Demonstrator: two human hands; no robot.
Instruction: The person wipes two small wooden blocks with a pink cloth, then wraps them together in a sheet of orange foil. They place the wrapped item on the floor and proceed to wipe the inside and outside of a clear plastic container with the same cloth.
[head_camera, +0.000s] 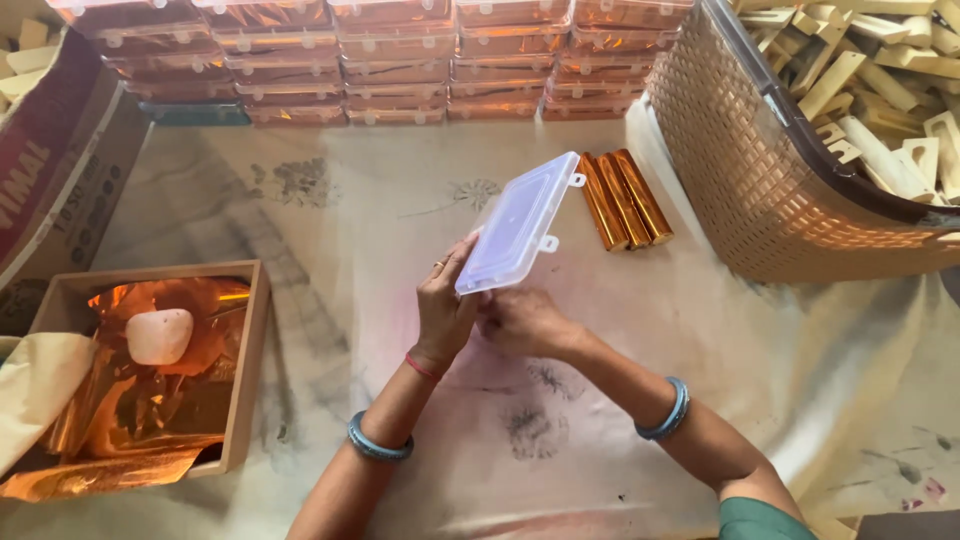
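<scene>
here both hands (445, 310) (525, 322) grip a clear plastic box (520, 220) — beside three copper-foil bars (625, 198).

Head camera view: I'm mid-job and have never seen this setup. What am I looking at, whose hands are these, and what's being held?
There is one picture, from a camera worn on a person's head, looking down at their own bare hands over a cloth-covered surface. The left hand and right hand together hold a clear plastic box, tilted up. Beside it lie three gold foil-wrapped bars. Stacks of filled clear boxes line the far edge. At right, a woven plastic basket holds wooden pieces. At left, a wooden tray holds orange-gold foil sheets under a pale stone.
</scene>
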